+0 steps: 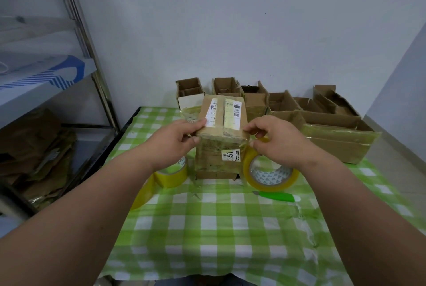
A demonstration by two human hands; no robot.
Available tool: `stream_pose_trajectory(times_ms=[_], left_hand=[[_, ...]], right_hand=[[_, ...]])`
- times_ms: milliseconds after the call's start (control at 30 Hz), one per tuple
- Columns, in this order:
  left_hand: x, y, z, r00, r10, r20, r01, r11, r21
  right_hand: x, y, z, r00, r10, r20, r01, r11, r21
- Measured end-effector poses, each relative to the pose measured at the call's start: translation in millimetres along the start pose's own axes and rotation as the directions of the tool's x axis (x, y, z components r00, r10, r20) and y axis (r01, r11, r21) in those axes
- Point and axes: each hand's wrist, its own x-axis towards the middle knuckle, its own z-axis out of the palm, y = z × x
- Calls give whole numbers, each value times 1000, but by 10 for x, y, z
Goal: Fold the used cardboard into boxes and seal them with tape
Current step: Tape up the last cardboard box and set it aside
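A used cardboard box (219, 145) with white shipping labels stands upright in the middle of the table, its top flaps closed. My left hand (177, 142) grips the box's near left top corner. My right hand (276, 142) pinches at the near right top corner, where a strip of clear tape seems to run, and sits over a large yellow tape roll (269, 170) leaning beside the box. A second yellow tape roll (171, 176) lies left of the box, partly under my left wrist.
A green utility knife (275, 195) lies in front of the large roll on the green checked tablecloth (219, 228). Several open cardboard boxes (322, 119) line the wall behind. Flattened cardboard (34, 159) is piled on a metal shelf at left.
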Motion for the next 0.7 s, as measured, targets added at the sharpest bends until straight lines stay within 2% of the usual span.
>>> stream_pose_trajectory(times_ms=[133, 300, 467, 567, 700], left_hand=[[-18, -8, 40, 999, 21, -44, -19, 999, 31], [-29, 3, 111, 993, 33, -113, -31, 999, 15], [-4, 31, 157, 985, 6, -175, -6, 1000, 4], [-6, 27, 174, 982, -6, -190, 0, 999, -32], [-30, 29, 192, 986, -10, -167, 0, 998, -60]], right_hand=[[1, -56, 16, 999, 4, 33, -4, 1000, -9], [-11, -105, 127, 997, 28, -74, -35, 996, -87], [-34, -133, 247, 983, -10, -183, -27, 979, -200], [-42, -126, 241, 988, -3, -154, -21, 988, -153], [-40, -96, 163, 995, 37, -91, -36, 999, 16]])
